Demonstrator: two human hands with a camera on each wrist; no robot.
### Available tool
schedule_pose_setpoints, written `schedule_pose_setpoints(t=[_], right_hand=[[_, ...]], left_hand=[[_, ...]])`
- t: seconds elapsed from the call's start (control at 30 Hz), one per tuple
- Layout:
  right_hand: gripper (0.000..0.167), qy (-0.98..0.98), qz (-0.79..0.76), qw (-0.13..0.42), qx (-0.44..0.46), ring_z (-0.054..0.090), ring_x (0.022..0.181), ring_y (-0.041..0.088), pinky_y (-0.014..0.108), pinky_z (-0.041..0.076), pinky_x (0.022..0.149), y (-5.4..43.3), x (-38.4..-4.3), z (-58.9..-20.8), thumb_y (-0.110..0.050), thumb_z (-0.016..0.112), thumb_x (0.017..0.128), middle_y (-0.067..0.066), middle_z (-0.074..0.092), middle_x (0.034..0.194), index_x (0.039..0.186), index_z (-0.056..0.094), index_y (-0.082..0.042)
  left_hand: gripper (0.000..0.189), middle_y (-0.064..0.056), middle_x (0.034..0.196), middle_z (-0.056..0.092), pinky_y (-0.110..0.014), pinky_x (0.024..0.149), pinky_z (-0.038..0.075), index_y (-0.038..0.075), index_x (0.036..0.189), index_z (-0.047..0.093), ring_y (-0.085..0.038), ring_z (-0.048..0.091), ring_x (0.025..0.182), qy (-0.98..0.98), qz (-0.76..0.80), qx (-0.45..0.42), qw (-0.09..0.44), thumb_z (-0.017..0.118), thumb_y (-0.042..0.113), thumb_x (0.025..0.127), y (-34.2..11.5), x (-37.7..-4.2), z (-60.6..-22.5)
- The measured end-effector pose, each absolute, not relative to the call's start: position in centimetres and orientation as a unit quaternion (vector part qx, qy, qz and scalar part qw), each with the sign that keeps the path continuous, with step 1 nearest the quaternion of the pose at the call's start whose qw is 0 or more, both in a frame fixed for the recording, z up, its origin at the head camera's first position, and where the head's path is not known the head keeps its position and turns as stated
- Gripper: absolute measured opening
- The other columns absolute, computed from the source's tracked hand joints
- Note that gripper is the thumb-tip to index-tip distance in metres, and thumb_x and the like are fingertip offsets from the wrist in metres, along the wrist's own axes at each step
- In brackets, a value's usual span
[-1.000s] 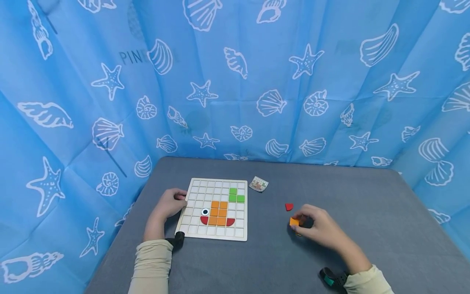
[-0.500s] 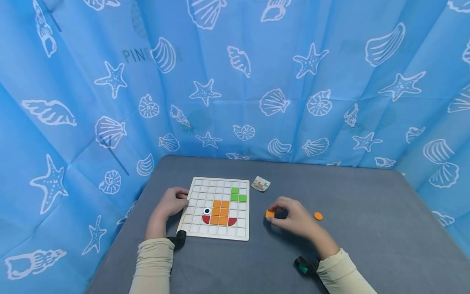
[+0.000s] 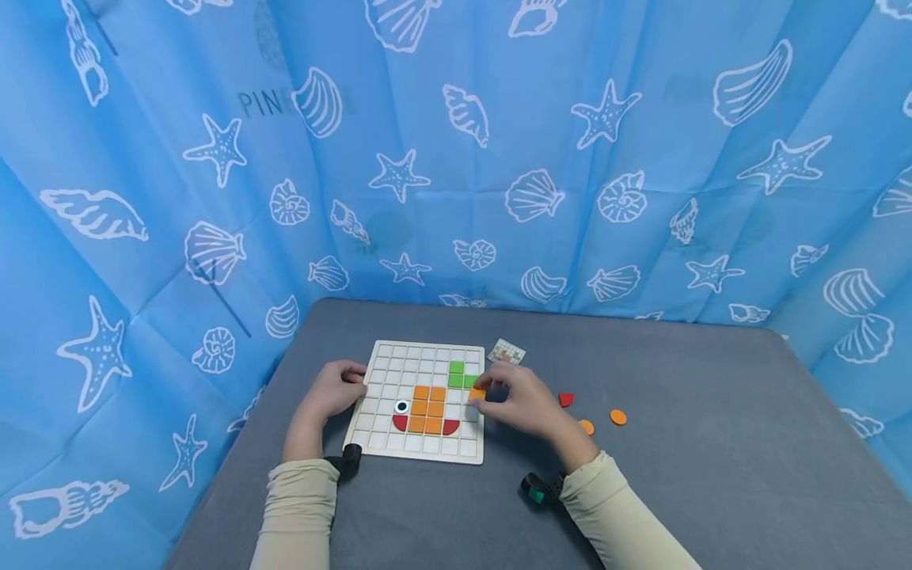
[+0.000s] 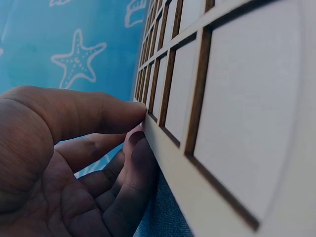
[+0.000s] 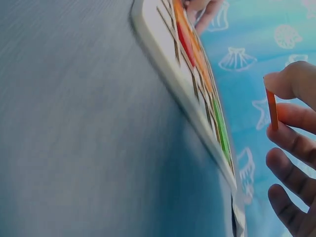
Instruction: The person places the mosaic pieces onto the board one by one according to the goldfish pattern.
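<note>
A white grid board (image 3: 389, 377) lies on the table, with orange square tiles (image 3: 428, 409) at its lower middle. Beside these are two red curved tiles (image 3: 450, 427) and a round eye tile (image 3: 402, 407). Green tiles (image 3: 456, 373) sit near the upper right corner. My left hand (image 3: 330, 398) grips the board's left edge, the thumb on the rim (image 4: 163, 153) and the other fingers lower, partly hidden. Over the board's right side, my right hand (image 3: 523, 400) pinches an orange square tile (image 5: 272, 108) between thumb and fingers, above the surface.
Right of the board, a red tile (image 3: 566, 400) and two orange rounded tiles (image 3: 618, 417) lie on the grey table (image 3: 712, 443). A small card with a printed grid (image 3: 507, 350) lies by the board's upper right corner. A blue shell-print curtain (image 3: 456, 174) hangs behind.
My right hand has carried the orange square tile leftward from the loose tiles to over the board, uncovering the tiles it was hiding. My left hand stays at the board's edge.
</note>
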State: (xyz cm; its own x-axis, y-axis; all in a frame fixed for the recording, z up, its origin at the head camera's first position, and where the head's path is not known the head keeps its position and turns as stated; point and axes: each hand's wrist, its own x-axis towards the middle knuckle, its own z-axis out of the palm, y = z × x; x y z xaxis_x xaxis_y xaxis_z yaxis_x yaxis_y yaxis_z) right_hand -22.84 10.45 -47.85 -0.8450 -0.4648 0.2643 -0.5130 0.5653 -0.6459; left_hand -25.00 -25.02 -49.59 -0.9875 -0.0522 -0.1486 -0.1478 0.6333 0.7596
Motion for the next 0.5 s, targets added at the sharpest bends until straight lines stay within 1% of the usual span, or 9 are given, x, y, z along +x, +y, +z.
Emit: schedule_pose_setpoints(t=[0.1, 0.13, 0.2, 0.23, 0.37, 0.4, 0.5], right_hand=[[0.020, -0.870, 0.397, 0.024, 0.292, 0.067, 0.089, 0.023, 0.042, 0.055, 0.081, 9.0, -23.5, -47.7, -0.023, 0.085, 0.091, -0.003, 0.073, 0.100, 0.107, 0.080, -0.014], [0.020, -0.864, 0.404, 0.023, 0.299, 0.068, 0.090, 0.024, 0.044, 0.055, 0.084, 8.4, -23.8, -47.6, -0.022, 0.084, 0.091, -0.001, 0.073, 0.101, 0.108, 0.079, -0.013], [0.019, -0.856, 0.416, 0.016, 0.306, 0.068, 0.092, 0.023, 0.044, 0.054, 0.087, 7.4, -24.2, -47.4, -0.022, 0.083, 0.092, -0.001, 0.074, 0.103, 0.108, 0.079, -0.013], [0.020, -0.852, 0.422, 0.011, 0.309, 0.068, 0.093, 0.022, 0.043, 0.056, 0.084, 6.9, -24.4, -47.4, -0.022, 0.083, 0.092, 0.000, 0.074, 0.103, 0.108, 0.079, -0.012], [0.022, -0.848, 0.427, -0.013, 0.313, 0.067, 0.092, 0.019, 0.032, 0.054, 0.080, 4.7, -25.2, -47.2, -0.025, 0.083, 0.092, -0.001, 0.074, 0.103, 0.110, 0.079, -0.013], [0.022, -0.849, 0.425, -0.022, 0.314, 0.067, 0.092, 0.020, 0.030, 0.055, 0.078, 4.2, -25.4, -47.1, -0.025, 0.083, 0.092, -0.001, 0.074, 0.104, 0.111, 0.079, -0.013], [0.021, -0.855, 0.411, -0.036, 0.314, 0.067, 0.093, 0.022, 0.029, 0.053, 0.077, 2.7, -25.9, -47.2, -0.026, 0.083, 0.093, -0.002, 0.074, 0.103, 0.109, 0.079, -0.014]], left_hand=[[0.041, -0.019, 0.112, 0.066, -0.045, 0.085, 0.053, -0.004, 0.133, 0.066, -0.029, 0.063, 0.098, 0.903, 0.422, -0.056, 0.054, 0.065, 0.004, 0.094, -25.1, -25.2, -49.7], [0.041, -0.019, 0.112, 0.066, -0.045, 0.085, 0.053, -0.004, 0.133, 0.067, -0.029, 0.063, 0.097, 0.904, 0.421, -0.056, 0.053, 0.065, 0.004, 0.093, -25.1, -25.2, -49.7], [0.041, -0.019, 0.112, 0.066, -0.045, 0.085, 0.053, -0.004, 0.133, 0.067, -0.029, 0.063, 0.097, 0.905, 0.418, -0.058, 0.053, 0.065, 0.004, 0.093, -25.1, -25.2, -49.6], [0.041, -0.019, 0.112, 0.066, -0.045, 0.085, 0.053, -0.004, 0.133, 0.067, -0.029, 0.063, 0.097, 0.905, 0.418, -0.059, 0.053, 0.065, 0.004, 0.093, -25.1, -25.2, -49.6], [0.041, -0.019, 0.113, 0.066, -0.046, 0.086, 0.053, -0.003, 0.134, 0.067, -0.030, 0.063, 0.098, 0.905, 0.417, -0.060, 0.056, 0.066, 0.005, 0.093, -25.0, -25.0, -49.4], [0.041, -0.019, 0.113, 0.066, -0.046, 0.086, 0.053, -0.003, 0.134, 0.067, -0.030, 0.063, 0.098, 0.905, 0.417, -0.060, 0.057, 0.065, 0.005, 0.094, -25.0, -25.0, -49.4], [0.041, -0.019, 0.113, 0.067, -0.045, 0.086, 0.053, -0.003, 0.134, 0.067, -0.029, 0.063, 0.098, 0.905, 0.417, -0.059, 0.058, 0.066, 0.005, 0.094, -24.9, -24.9, -49.3]])
